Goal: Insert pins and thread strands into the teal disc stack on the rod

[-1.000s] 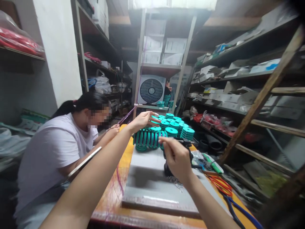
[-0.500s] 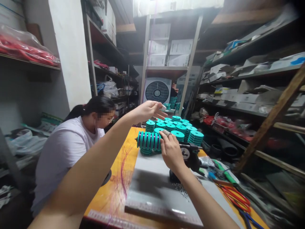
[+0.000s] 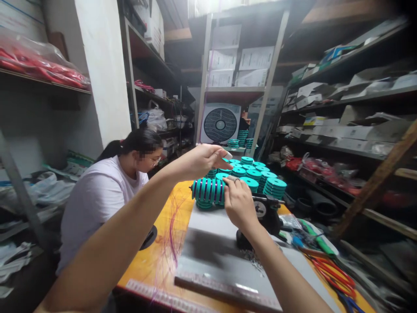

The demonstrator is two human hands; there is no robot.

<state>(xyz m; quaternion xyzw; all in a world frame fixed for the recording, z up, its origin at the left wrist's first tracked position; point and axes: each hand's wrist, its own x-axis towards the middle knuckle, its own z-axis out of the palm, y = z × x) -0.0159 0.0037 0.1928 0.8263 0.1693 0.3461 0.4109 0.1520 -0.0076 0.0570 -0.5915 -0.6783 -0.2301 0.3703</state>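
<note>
Row of teal spools (image 3: 208, 191): sitting side by side on a horizontal shaft, above the far edge of a grey board (image 3: 208, 254) that is lying on the orange worktop (image 3: 140, 267). Rims are showing as evenly spaced teal rings; dark purple is showing in the gaps between them. A small dark tip is projecting from the left end. At the right, a black winding device (image 3: 269, 217) is standing on the board. Stacked teal spools (image 3: 274, 187) are standing behind the row.

Right hand (image 3: 239, 202): fingers are curving over the row's right end, fairly close together; cannot tell whether they are gripping. Left hand (image 3: 211, 158): hovering above the row, fingers bunching narrowly, one tip wearing a white cover (image 3: 228, 155); cannot tell whether thread is running between them.

Compared with one second ago: right fingers are now lying across the top of the row instead of pinching together at its front. Left fingers are drawing closer together. The whole scene is sitting farther right in view.
</note>
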